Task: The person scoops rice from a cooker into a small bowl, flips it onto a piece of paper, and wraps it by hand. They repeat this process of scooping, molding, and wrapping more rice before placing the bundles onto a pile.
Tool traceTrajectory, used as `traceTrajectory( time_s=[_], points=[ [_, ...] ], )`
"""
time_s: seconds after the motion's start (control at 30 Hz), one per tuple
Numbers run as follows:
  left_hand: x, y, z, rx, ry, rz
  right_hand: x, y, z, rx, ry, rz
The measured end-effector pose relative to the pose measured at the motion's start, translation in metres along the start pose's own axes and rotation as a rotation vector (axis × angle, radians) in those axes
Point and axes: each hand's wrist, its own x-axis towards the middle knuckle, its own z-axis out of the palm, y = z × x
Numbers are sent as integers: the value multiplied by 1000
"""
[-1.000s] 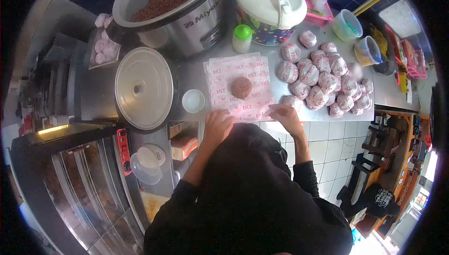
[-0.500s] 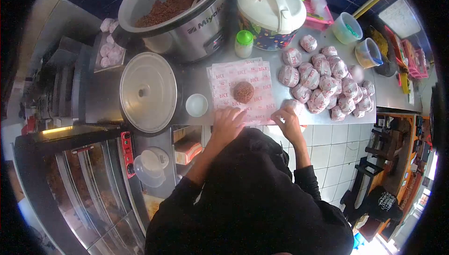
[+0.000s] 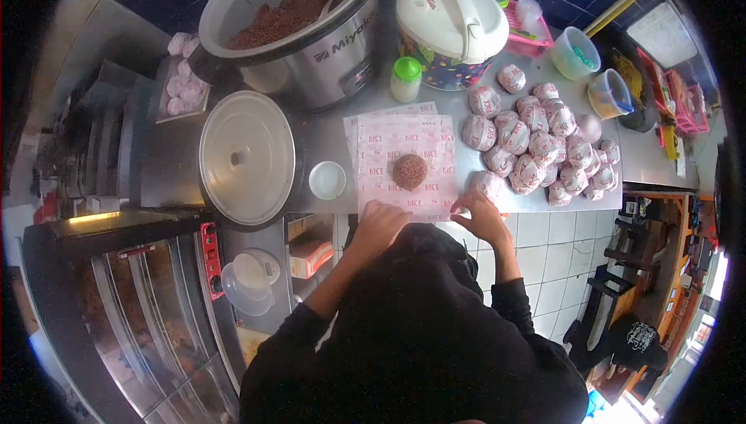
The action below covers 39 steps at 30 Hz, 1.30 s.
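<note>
A round ball of brown rice (image 3: 409,171) lies on the top sheet of printed wrapping paper (image 3: 375,171), which rests on more sheets of the same paper. My left hand (image 3: 381,224) has its fingers closed on the sheet's near left corner at the counter's front edge. At the near right corner, my right hand (image 3: 483,218) pinches the same sheet between thumb and fingers. Just beyond my right hand sits a paper-wrapped ball (image 3: 486,184). A small white bowl (image 3: 327,181) stands left of the paper.
A large steel cooker (image 3: 326,59) full of brown rice and a white-lidded rice cooker (image 3: 451,24) stand at the back. Many wrapped balls (image 3: 544,146) are heaped on the right. A big round lid (image 3: 247,160) lies left. A green-capped bottle (image 3: 406,80) stands beyond the paper.
Both hands have come slightly nearer to my body. The top sheet has slid the same way, carrying the rice ball, and its near edge now hangs slightly past the counter.
</note>
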Motion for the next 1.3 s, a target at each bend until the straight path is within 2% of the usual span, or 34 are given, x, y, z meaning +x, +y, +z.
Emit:
traceTrajectory(
  time_s=[0.1, 0.17, 0.33, 0.43, 0.5, 0.53, 0.6, 0.7, 0.93, 1.0, 1.13, 1.23, 1.3],
  points=[
    [2, -1, 0, -7, 32, -3, 19, 4, -3, 15, 23, -5],
    [3, 0, 1, -7, 54, -3, 41, -5, -4, 73, 195, 168],
    [5, 1, 3, -6, 46, 11, 115, -11, -8, 44, 302, 198],
    [5, 1, 0, 0, 29, -3, 164, 15, 14, -61, 324, 69],
    [6, 3, -2, 4, 47, -1, 187, 16, 19, -291, 350, -212],
    [6, 4, -2, 0, 58, -2, 191, 10, 15, -293, 351, -221],
    [7, 4, -1, -2, 58, -13, 197, 0, 11, -404, 43, -141],
    [6, 3, -2, -17, 47, -35, 212, -3, 10, -388, -63, -67],
    [8, 4, -3, -2, 46, -32, 224, 1, 11, -450, -127, -99],
    [9, 2, -2, 2, 55, -20, 221, 6, 18, -458, 7, -176],
    [14, 2, -7, 83, 83, -12, 174, -33, -7, -398, 8, -154],
    [24, 3, -15, 160, 36, -34, 137, -38, 1, -517, 40, -235],
    [37, 2, -20, 167, 8, -42, 117, -36, 6, -458, 177, -420]
  ],
)
